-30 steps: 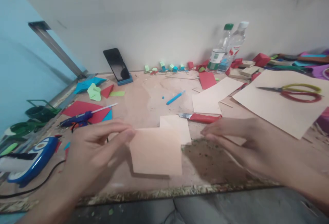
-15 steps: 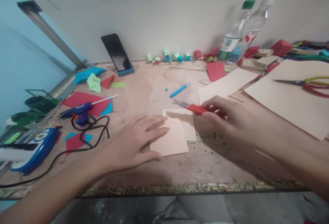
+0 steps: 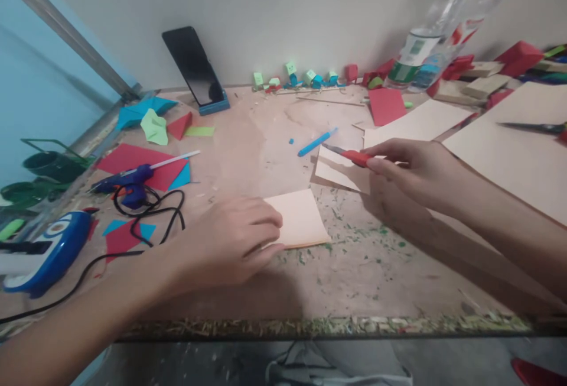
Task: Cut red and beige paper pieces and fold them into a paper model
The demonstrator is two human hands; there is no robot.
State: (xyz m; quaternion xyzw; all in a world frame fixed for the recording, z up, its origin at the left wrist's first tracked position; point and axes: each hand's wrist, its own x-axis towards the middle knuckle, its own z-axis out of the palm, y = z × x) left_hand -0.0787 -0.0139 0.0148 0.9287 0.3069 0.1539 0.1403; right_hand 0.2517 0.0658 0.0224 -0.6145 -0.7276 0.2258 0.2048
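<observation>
My right hand (image 3: pixel 411 170) grips a knife (image 3: pixel 354 156) by its red handle, blade pointing left. Under and beside the blade lies a small cream paper piece (image 3: pixel 339 174), tilted, with a shadow along its lower left side; I cannot tell whether the blade touches it. My left hand (image 3: pixel 239 238) has its fingers curled together over the left side of a cream paper square (image 3: pixel 301 217), the thumb at its lower edge. Just beyond the knife tip rests a blue pen-like tool (image 3: pixel 315 142).
Larger cream sheets (image 3: pixel 514 143) and scissors (image 3: pixel 531 128) lie at right, with bottles (image 3: pixel 414 58) behind. A glue gun (image 3: pixel 133 182), its black cord and coloured paper (image 3: pixel 128 161) occupy the left. A phone (image 3: pixel 195 67) stands at the back beside small paper figures (image 3: pixel 292 73).
The two small cream pieces overlapped before; now one sits farther right and away beneath the knife. My left fingers have drawn together on the other. The view has shifted slightly.
</observation>
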